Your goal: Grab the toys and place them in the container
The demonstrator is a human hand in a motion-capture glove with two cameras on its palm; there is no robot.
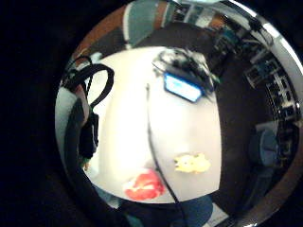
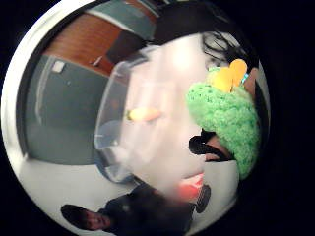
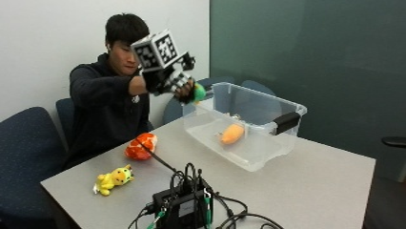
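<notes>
Gloved right hand (image 3: pixel 179 85) grips a green toy (image 3: pixel 199 92) above the clear container's (image 3: pixel 289 107) rim — an orange toy (image 3: pixel 231 134) inside; red toy (image 3: pixel 141 146) and yellow toy (image 3: pixel 113 179) on the table (image 3: pixel 329 181)

No words, labels, brand names or numbers can be read in any of the views. The lit blue screen (image 1: pixel 182 88) of the device on the bench (image 3: pixel 329 176) shows only a blur, with no legible characters.
</notes>
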